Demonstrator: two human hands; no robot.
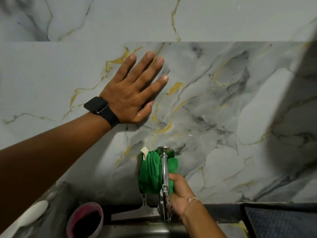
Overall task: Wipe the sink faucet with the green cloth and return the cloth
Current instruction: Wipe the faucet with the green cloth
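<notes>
A chrome faucet [165, 176] juts out of the marble wall above the steel sink [145, 231]. The green cloth [151, 174] is wrapped behind and around the faucet's pipe, with a small white tag at its top left. My right hand [180, 194] grips the cloth against the right side of the pipe. My left hand [135, 90] lies flat on the wall well above the faucet, fingers spread, a black watch on the wrist.
A pink-rimmed cup [85, 220] stands left of the faucet at the sink's edge. A white object [29, 215] lies at the far left. A dark textured mat [281, 220] sits on the counter at the right. The marble wall [223, 117] fills the background.
</notes>
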